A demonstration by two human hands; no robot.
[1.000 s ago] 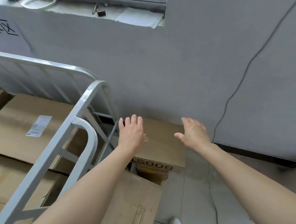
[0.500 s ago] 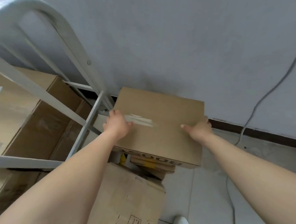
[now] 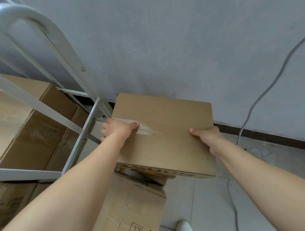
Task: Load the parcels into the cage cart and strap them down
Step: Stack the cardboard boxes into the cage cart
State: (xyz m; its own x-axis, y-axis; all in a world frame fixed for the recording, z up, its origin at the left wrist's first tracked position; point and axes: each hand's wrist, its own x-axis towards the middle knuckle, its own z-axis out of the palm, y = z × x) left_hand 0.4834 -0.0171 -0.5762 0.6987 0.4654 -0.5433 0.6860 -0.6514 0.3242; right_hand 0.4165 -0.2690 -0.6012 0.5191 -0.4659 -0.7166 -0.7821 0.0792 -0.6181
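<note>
The floor [image 3: 202,201] is pale tile, and a grey wall [image 3: 162,44] stands behind it with a dark strip along the bottom. Closest to the camera, a white shoe tip [image 3: 184,228] pokes in at the bottom edge. Beside it lies a big flat cardboard box [image 3: 128,210] with a printed mark on its top.

Two bare arms reach forward over that box. They hold a brown parcel [image 3: 165,132] from both sides. The left hand [image 3: 118,128] has its grip closed on the left edge, thumb on top by a strip of clear tape [image 3: 145,129], fingers tucked down the side. The right hand [image 3: 208,136] has its grip closed on the right edge, thumb on top and fingers under or behind, where they are hidden. The parcel sits level above a smaller box with yellow on it. I cannot tell whether it rests on that box or is lifted off it. Dark letters run along its near side.

To the left is the cage cart [image 3: 43,41], made of pale metal bars with a rounded top. Large brown boxes [image 3: 34,132] are already inside it. The parcel is just outside the cart's corner post.

Farther off, a grey cable [image 3: 263,92] runs down the wall to the floor.
</note>
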